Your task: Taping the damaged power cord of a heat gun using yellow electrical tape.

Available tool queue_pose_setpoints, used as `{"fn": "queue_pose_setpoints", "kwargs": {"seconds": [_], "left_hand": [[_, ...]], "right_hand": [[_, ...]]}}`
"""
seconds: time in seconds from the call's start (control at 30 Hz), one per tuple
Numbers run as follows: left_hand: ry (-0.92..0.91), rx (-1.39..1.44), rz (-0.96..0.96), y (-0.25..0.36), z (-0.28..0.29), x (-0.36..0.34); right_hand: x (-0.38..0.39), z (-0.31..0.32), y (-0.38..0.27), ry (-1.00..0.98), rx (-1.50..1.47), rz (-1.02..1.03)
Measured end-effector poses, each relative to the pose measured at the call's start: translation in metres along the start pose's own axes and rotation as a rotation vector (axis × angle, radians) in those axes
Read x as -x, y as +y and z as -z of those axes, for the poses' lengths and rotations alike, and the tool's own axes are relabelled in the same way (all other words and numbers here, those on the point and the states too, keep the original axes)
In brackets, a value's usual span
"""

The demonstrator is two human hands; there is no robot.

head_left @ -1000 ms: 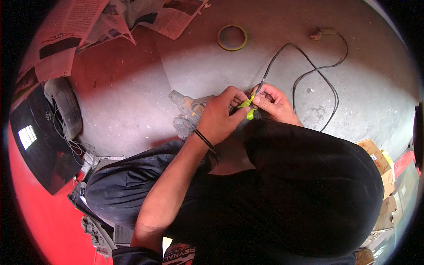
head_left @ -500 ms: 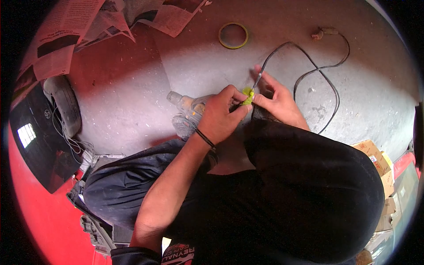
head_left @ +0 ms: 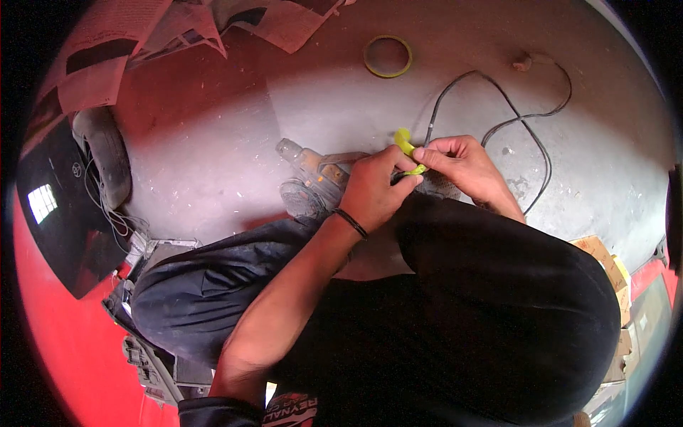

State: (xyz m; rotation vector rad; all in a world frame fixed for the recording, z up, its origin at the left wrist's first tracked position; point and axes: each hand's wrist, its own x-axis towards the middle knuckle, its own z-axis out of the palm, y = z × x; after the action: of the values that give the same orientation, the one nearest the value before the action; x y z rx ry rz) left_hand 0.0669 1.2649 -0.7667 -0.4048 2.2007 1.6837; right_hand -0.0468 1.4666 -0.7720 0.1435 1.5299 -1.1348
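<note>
We see both hands meeting just above the person's dark-clad knee. The left hand (head_left: 373,188) is curled shut, its fingertips pinching the lower end of a strip of yellow-green tape (head_left: 407,149); the right hand (head_left: 462,164) is closed too, thumb and forefinger gripping the same strip where it meets a black cable (head_left: 491,128). How the tape sits on the cable we cannot make out, since the fingers cover that spot. The cable loops away over the grey floor (head_left: 213,164) toward a small plug-like end (head_left: 523,64), blurred by the lens. Behind the left hand lies a dusty power tool (head_left: 313,178), half hidden by the wrist. A roll of yellow tape (head_left: 388,57) lies well apart, and crumpled newspaper (head_left: 92,71) is cut off at the rim.
</note>
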Motion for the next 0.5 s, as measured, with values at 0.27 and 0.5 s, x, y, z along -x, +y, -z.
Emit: {"fn": "queue_pose_setpoints", "kwargs": {"seconds": [0.27, 0.5], "left_hand": [[0.125, 0.186, 0.094, -0.007, -0.007, 0.001], [0.192, 0.378, 0.058, -0.029, 0.001, -0.003]], "right_hand": [[0.003, -0.004, 0.017, -0.007, -0.17, 0.063], [0.003, -0.008, 0.023, -0.067, -0.178, 0.169]]}}
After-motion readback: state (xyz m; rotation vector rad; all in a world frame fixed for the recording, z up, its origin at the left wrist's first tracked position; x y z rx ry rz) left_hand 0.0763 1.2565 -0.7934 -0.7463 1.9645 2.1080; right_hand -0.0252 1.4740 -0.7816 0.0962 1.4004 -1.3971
